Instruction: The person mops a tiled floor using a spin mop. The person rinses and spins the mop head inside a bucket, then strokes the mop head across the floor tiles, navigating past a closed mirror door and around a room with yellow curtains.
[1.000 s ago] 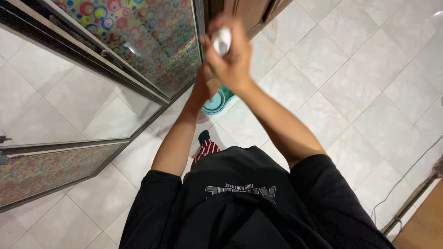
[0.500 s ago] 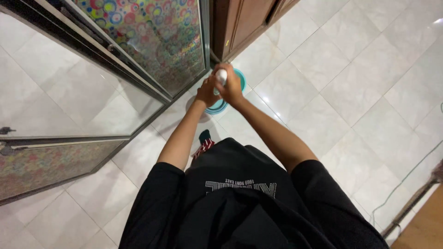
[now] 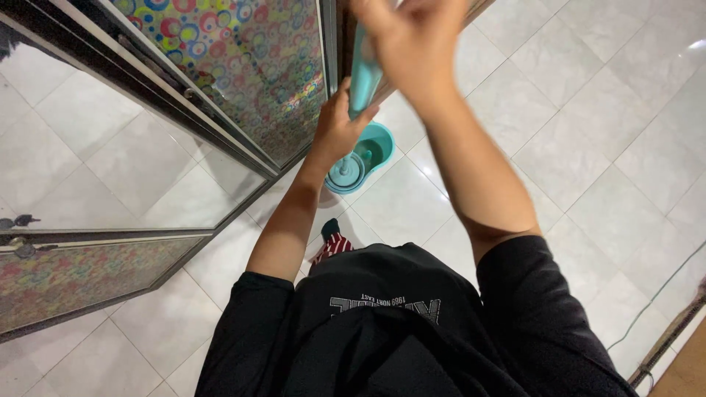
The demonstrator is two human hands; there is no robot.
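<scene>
We've got both hands on the teal mop handle: left hand wrapped shut lower down, right hand closed near the top. Mop head sits in the bucket on the floor, far centre; mopping not yet begun.

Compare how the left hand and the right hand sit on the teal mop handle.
The left hand sits lower, fingers wrapped around the teal mop handle; the right hand is higher, near the top edge, blurred. The left hand shows its back clearly; the right hand's grip cannot be told. Both are bare and reach over the teal bucket.
</scene>
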